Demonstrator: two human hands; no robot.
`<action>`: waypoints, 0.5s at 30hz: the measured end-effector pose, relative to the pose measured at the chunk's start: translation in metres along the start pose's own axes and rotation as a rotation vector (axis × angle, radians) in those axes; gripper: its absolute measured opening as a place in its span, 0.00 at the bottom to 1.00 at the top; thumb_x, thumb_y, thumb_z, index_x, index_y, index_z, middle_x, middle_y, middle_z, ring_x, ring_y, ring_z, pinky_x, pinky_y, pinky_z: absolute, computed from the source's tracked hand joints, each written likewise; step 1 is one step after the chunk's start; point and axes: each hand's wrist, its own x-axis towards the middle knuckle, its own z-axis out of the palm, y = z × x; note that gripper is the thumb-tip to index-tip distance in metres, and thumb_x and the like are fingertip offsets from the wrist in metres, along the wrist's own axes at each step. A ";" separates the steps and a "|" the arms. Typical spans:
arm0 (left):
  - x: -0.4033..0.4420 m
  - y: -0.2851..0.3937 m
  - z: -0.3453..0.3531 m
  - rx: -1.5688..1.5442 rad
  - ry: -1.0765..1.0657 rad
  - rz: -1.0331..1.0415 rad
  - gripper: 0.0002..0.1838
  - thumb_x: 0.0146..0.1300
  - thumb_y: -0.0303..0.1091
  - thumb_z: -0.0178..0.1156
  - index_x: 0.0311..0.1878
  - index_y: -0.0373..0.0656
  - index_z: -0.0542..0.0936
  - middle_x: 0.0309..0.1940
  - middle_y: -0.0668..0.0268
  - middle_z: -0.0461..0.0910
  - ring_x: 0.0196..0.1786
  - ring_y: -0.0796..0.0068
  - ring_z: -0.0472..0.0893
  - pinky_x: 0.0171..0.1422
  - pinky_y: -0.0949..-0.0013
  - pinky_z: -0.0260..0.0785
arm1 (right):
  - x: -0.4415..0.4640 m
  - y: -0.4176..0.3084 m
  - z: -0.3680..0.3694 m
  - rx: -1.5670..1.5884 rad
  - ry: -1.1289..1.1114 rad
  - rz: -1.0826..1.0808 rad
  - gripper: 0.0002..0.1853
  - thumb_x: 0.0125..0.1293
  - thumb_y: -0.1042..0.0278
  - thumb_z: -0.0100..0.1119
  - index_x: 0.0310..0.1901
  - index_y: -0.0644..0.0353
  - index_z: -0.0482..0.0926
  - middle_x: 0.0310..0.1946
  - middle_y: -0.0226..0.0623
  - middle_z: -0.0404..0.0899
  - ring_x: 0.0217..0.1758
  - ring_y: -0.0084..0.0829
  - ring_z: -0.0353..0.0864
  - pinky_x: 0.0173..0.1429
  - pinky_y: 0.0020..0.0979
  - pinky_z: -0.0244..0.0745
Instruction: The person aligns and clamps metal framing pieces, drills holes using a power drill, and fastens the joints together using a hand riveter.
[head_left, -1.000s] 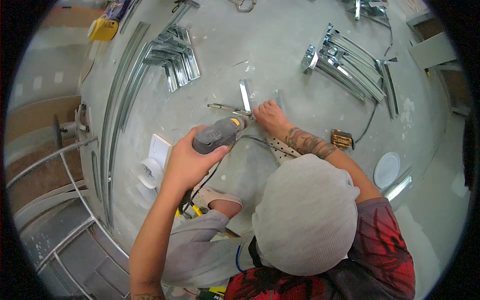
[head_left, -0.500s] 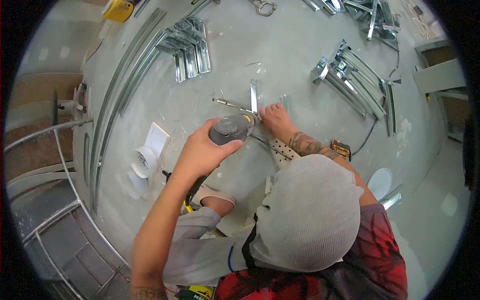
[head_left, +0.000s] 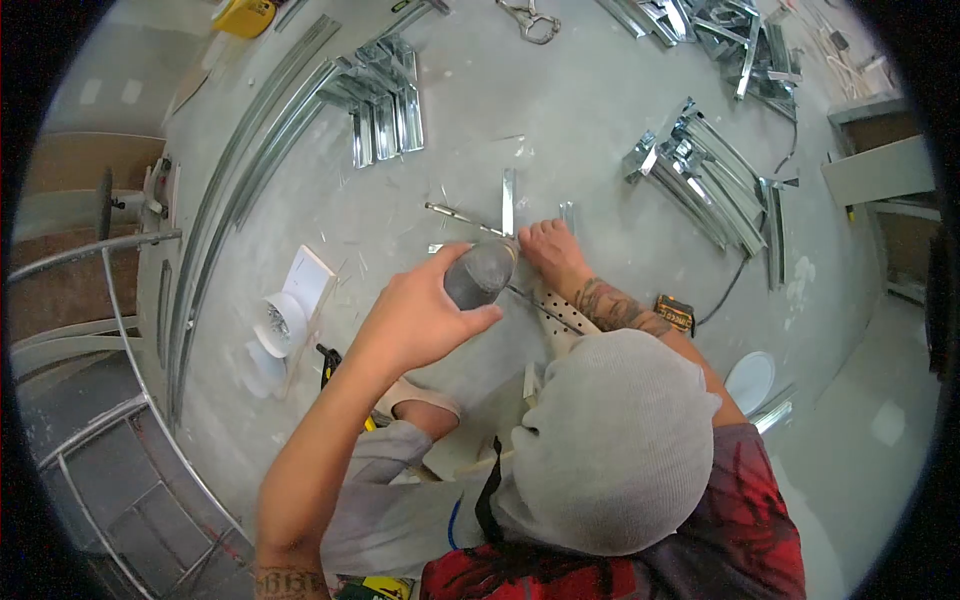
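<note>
My left hand is wrapped round a grey power tool, its rounded rear end facing up. The tool's front is hidden beneath its body. My right hand is low to the floor just right of the tool, fingers curled; what they hold is hidden. An upright-lying shiny metal strip and slim metal pliers meet by the tool's front. A shorter metal strip lies beyond my right fingers.
Bundles of metal profiles lie at left and right. A tub, a tape measure, a white lid and a cable are around. A grey-capped head fills the lower middle; metal rails stand at left.
The power tool has tipped, so its rear end now faces up more. My right hand stays beside the metal pieces. The whole view has shifted slightly.
</note>
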 end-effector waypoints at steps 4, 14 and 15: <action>0.001 -0.001 0.006 -0.001 -0.043 -0.019 0.41 0.47 0.49 0.71 0.64 0.41 0.71 0.47 0.44 0.81 0.52 0.48 0.81 0.56 0.59 0.73 | -0.003 0.000 -0.004 0.010 0.003 0.013 0.01 0.59 0.68 0.52 0.32 0.52 0.72 0.26 0.33 0.75 0.36 0.34 0.77 0.43 0.35 0.66; 0.007 -0.031 0.012 -0.719 -0.430 -0.178 0.53 0.48 0.44 0.73 0.74 0.45 0.54 0.45 0.58 0.78 0.37 0.68 0.79 0.34 0.66 0.75 | 0.002 0.000 0.003 0.093 0.026 0.017 0.01 0.58 0.69 0.52 0.31 0.54 0.73 0.26 0.34 0.75 0.35 0.34 0.77 0.43 0.36 0.66; 0.004 -0.034 0.011 -0.719 -0.422 -0.174 0.53 0.48 0.44 0.73 0.74 0.45 0.54 0.45 0.58 0.78 0.37 0.68 0.79 0.34 0.66 0.75 | 0.002 0.000 0.004 0.081 0.006 0.021 0.02 0.58 0.68 0.52 0.31 0.53 0.73 0.26 0.34 0.76 0.35 0.35 0.77 0.44 0.37 0.66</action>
